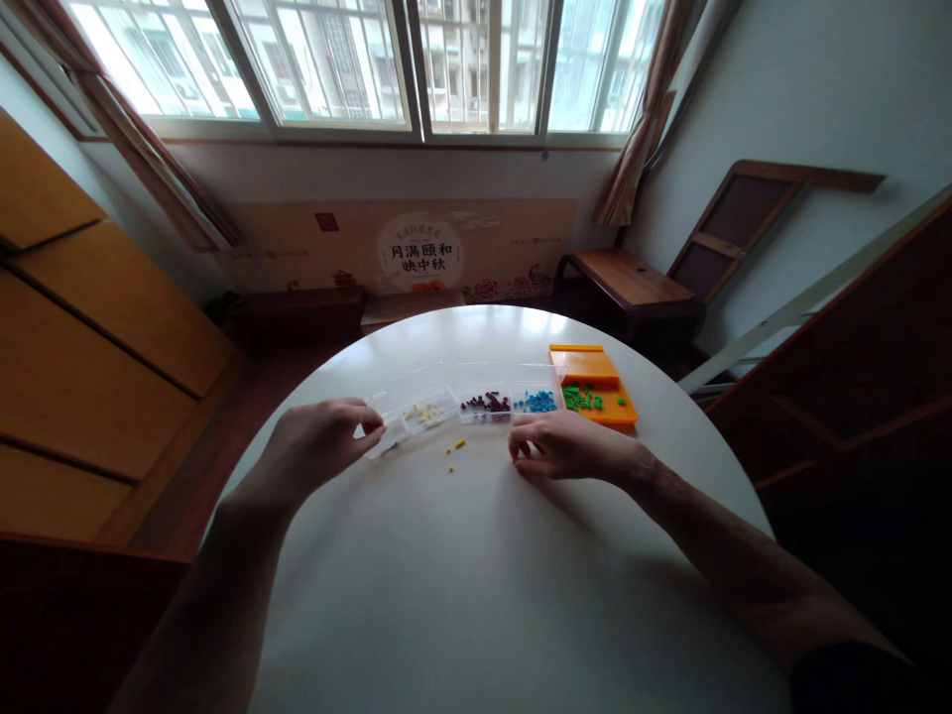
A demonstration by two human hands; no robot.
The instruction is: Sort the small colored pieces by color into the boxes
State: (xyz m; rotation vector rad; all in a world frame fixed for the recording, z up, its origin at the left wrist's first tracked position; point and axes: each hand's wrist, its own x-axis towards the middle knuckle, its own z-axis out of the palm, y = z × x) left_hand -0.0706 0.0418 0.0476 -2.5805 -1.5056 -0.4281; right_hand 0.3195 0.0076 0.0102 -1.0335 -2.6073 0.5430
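Presently, the left hand [319,441] pinches the left end of the clear tray [476,380], which sits mid-table [476,595] holding pale, dark red and blue beads. The right hand [565,446] lies curled just before the tray, fingertips down; whether it holds anything cannot be told. A few yellow beads [455,448] lie loose between the hands. An orange tray [587,367] adjoins at right.

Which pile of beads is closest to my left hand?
The pale yellow pile, in the box end that the left hand pinches. The brown pile, blue pile and green pile sit farther right.
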